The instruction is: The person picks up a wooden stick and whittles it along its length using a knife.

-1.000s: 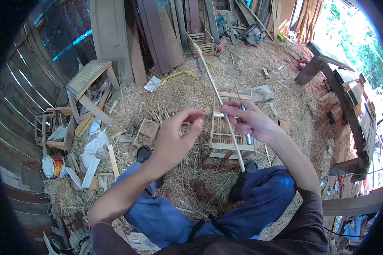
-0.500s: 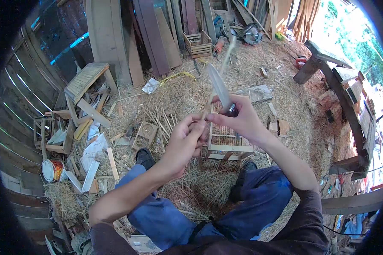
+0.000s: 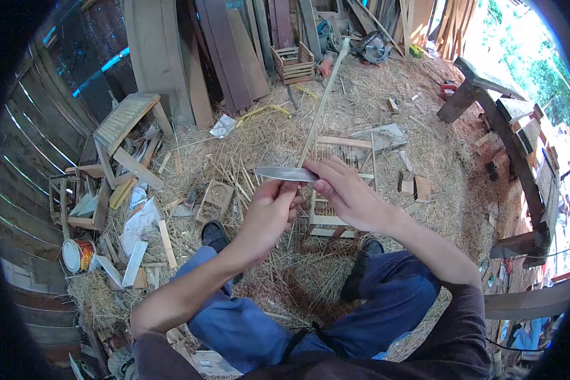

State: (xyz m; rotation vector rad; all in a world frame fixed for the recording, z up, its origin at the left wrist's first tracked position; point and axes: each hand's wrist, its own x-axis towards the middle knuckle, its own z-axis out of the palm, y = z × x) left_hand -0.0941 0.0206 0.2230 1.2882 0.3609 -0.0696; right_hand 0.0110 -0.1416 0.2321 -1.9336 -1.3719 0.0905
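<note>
My right hand (image 3: 351, 193) is closed round the handle of a knife (image 3: 288, 173), whose blade points left and lies across a thin wooden strip (image 3: 325, 98). The strip slants up and away from my hands. Its near end is pinched in my left hand (image 3: 273, 212), just below the blade. Fingers cover the knife's handle and the strip's lower end. Beneath my hands, a small slatted wooden frame (image 3: 335, 221) stands on the ground between my feet, partly hidden by my right hand.
Straw and shavings cover the ground. A wooden stool (image 3: 128, 120) and a paint can (image 3: 78, 254) are at the left. A slatted crate (image 3: 294, 65) and a circular saw (image 3: 373, 49) lie at the back, near leaning boards (image 3: 225, 57). A long bench (image 3: 513, 152) runs along the right.
The knife has swung from pointing up and away to lying crosswise over the strip, pointing left. My right hand has turned palm down. The strip appears steadier and longer above my hands.
</note>
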